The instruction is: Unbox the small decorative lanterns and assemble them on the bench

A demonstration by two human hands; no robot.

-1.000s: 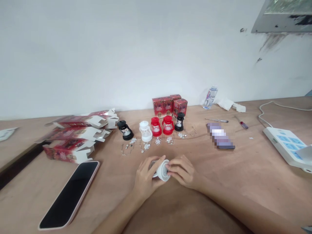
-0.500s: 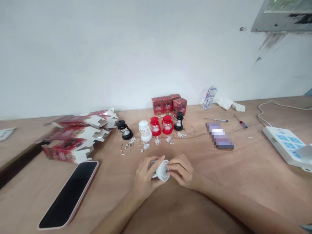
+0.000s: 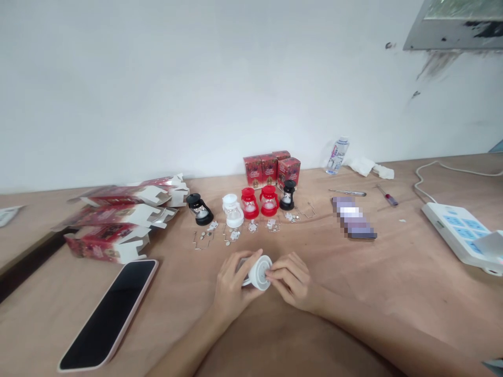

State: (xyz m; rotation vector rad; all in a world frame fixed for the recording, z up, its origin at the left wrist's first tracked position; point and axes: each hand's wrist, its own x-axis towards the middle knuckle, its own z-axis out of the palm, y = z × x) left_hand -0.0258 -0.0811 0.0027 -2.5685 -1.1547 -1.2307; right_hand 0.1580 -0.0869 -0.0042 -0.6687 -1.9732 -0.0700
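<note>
My left hand (image 3: 230, 285) is wrapped around a small white toy lantern (image 3: 257, 272), held on its side with its round base facing right. My right hand (image 3: 291, 277) pinches at that base with its fingertips. Both hands rest low over the wooden table (image 3: 393, 283). Behind them stands a row of small lanterns: a tilted black one (image 3: 199, 209), a white one (image 3: 232, 211), two red ones (image 3: 250, 203) (image 3: 269, 200) and another black one (image 3: 287, 195). Small metal parts and wire handles (image 3: 234, 235) lie in front of the row.
A phone with a pink case (image 3: 110, 311) lies face up at the left. Flattened red and white cartons (image 3: 118, 220) are stacked beyond it. Red boxes (image 3: 271, 168), a bottle (image 3: 337, 155), a screwdriver (image 3: 387, 196) and a white power strip (image 3: 458, 228) sit farther back and right.
My hands and the white lantern stay in nearly the same spot. My right fingers have shifted slightly on the lantern's base. The view has drifted a little.
</note>
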